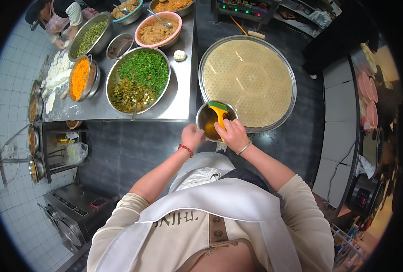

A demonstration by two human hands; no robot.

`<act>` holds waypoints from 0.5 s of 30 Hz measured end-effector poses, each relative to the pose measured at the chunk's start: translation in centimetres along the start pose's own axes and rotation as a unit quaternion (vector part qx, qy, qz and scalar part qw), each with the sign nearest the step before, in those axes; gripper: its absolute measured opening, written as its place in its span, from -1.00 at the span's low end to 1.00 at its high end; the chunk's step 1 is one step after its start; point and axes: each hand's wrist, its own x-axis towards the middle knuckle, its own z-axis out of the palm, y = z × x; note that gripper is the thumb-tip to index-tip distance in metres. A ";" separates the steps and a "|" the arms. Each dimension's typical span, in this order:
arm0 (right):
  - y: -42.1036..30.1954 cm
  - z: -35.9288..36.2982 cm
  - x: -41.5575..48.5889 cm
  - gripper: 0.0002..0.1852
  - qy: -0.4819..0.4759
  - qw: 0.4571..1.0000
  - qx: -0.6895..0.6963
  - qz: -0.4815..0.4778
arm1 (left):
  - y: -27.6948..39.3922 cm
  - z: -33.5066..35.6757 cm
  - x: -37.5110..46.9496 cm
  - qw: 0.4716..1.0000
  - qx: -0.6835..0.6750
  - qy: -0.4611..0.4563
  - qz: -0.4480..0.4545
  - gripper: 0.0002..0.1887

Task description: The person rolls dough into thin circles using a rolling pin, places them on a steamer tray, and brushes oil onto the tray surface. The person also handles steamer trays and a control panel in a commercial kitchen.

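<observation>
My left hand (192,137) grips the rim of a metal bowl (198,119) with dark golden liquid, likely oil, in it. In my right hand (234,135) is the yellow handle of a brush (218,110). Its green head rests near the far rim of the bowl, angled up to the left. Beyond the bowl lies a large round steamer tray (250,78) with a pale, perforated liner and a metal rim. The bowl overlaps the tray's near left edge; whether they touch I cannot tell.
On the steel table (182,102) at left stand a bowl of chopped greens (143,69), shredded orange filling (79,78), a pink basin of filling (157,32) and one pleated bun (179,55). A co-worker (60,20) handles dough at the far left. Another person in dark clothes (337,37) stands right.
</observation>
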 end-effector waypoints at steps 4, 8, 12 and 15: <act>1.5 -0.1 0.3 -0.76 -0.010 0.999 0.045 0.012 | 0.3 0.9 0.8 1.000 -0.007 0.021 -0.009 -0.82; 2.3 -1.2 1.1 -0.82 -0.027 0.967 0.206 0.147 | -0.6 0.9 1.6 0.999 -0.032 0.041 -0.012 -0.82; 4.3 0.0 0.6 -0.83 -0.003 0.705 0.539 0.461 | -0.7 1.0 2.1 0.996 -0.052 0.060 -0.027 -0.80; 6.4 0.7 0.1 -0.82 0.017 0.710 0.518 0.476 | -0.5 1.1 2.3 0.995 -0.055 0.071 -0.041 -0.80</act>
